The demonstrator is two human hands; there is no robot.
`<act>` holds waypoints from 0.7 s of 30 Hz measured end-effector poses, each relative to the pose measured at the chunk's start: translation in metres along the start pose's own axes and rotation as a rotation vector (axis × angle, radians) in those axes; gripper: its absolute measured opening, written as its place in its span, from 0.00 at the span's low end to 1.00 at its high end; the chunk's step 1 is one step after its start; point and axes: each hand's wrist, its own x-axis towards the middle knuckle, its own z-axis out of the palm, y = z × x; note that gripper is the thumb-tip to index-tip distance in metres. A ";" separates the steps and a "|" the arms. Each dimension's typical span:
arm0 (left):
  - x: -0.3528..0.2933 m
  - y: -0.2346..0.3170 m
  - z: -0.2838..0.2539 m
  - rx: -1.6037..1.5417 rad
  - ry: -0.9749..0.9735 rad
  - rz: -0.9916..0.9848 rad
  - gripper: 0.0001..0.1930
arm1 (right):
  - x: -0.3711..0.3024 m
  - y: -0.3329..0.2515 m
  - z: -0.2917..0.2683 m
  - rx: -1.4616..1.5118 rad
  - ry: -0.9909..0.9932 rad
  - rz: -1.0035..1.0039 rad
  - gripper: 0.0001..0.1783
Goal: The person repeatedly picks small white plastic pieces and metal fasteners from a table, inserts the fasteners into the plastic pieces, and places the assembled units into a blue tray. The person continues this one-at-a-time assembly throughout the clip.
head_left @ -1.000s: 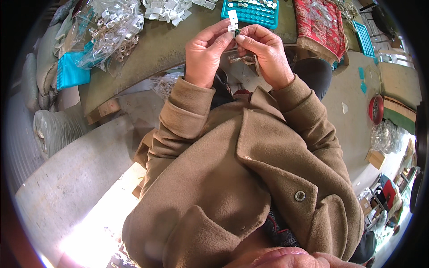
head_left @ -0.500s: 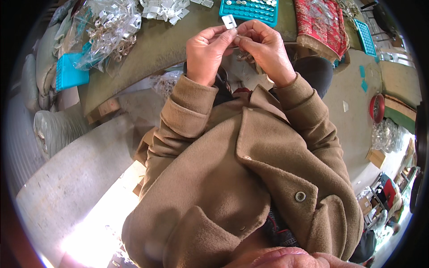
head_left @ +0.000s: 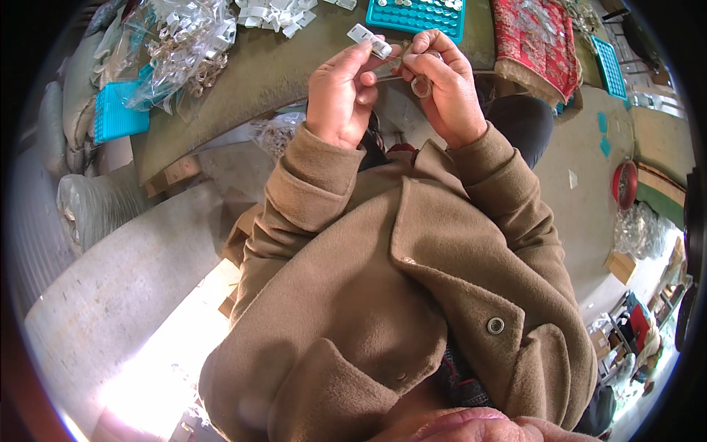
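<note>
My left hand [head_left: 339, 97] pinches a small white plastic tag [head_left: 359, 33] with a dark slot between thumb and forefinger, above the near edge of the table. Close beside it, my right hand [head_left: 451, 92] has its fingers closed on a small bundle of thin metal rings [head_left: 421, 87]. One round loop hangs below those fingers. A thin strand appears to run between the tag and the right fingertips; where it attaches is too small to tell. Just beyond the hands lies a turquoise tray [head_left: 416, 28] with rows of small round silvery pieces.
More white plastic pieces [head_left: 276, 13] are heaped on the table [head_left: 258, 74]. A clear plastic bag [head_left: 188, 37] of white and metallic pieces lies left, near a turquoise ribbed tray [head_left: 120, 112]. Red patterned cloth [head_left: 536, 48] covers something at right. Filled sacks [head_left: 92, 210] stand left.
The white tag has tilted over and moved slightly left in my left hand. My hands have drawn apart a little, and the metal loop now shows under my right fingers.
</note>
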 end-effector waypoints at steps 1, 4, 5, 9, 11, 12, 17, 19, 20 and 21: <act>0.001 -0.001 -0.001 -0.063 -0.002 -0.043 0.14 | 0.000 0.001 0.000 0.043 0.002 0.005 0.07; 0.005 -0.002 -0.004 -0.286 -0.039 -0.150 0.13 | 0.002 0.006 0.001 0.150 -0.010 -0.006 0.07; 0.005 -0.002 -0.004 -0.368 -0.051 -0.186 0.13 | 0.002 0.006 0.000 0.168 -0.008 0.006 0.07; 0.007 0.000 -0.003 -0.509 0.001 -0.274 0.09 | 0.003 0.007 -0.001 0.165 0.038 0.030 0.07; 0.009 0.000 -0.002 -0.459 0.100 -0.255 0.09 | 0.002 0.005 -0.001 0.044 0.063 0.004 0.07; 0.011 -0.001 -0.001 -0.444 0.086 -0.225 0.09 | 0.002 0.004 -0.001 -0.059 0.072 -0.021 0.07; 0.013 0.009 -0.008 -0.083 0.058 -0.138 0.10 | 0.008 -0.016 -0.004 -0.920 0.064 -0.479 0.12; 0.015 0.015 -0.012 -0.059 0.009 -0.079 0.12 | 0.018 -0.028 -0.010 -1.041 0.090 -0.602 0.11; 0.016 0.017 -0.014 -0.046 -0.001 -0.054 0.13 | 0.026 -0.034 -0.013 -1.100 0.081 -0.623 0.07; 0.018 0.019 -0.015 0.019 0.016 -0.053 0.14 | 0.036 -0.037 -0.016 -1.186 0.075 -0.615 0.06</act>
